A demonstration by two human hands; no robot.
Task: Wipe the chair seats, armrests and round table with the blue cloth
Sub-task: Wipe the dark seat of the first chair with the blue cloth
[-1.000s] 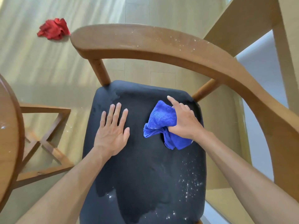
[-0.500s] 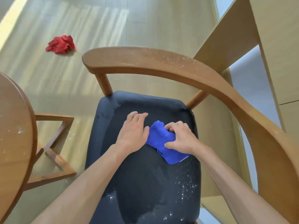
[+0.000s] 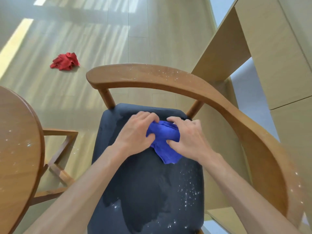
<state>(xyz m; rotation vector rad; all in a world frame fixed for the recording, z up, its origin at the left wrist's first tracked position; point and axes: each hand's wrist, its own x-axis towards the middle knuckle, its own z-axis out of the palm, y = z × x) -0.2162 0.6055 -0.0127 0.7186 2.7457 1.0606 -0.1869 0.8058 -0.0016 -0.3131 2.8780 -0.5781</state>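
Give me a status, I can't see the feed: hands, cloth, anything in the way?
Left hand and right hand both grip blue cloth, bunched on chair seat. White specks remain on seat. Nothing in the way.

Sunlit pale wood floor [image 3: 152, 31], red rag [image 3: 65, 61].

The bunched blue cloth [image 3: 164, 138] lies on the dark, crumb-speckled chair seat [image 3: 148, 186], below a dusty wooden armrest [image 3: 168, 80], beside the speckled round table [image 3: 16, 149].
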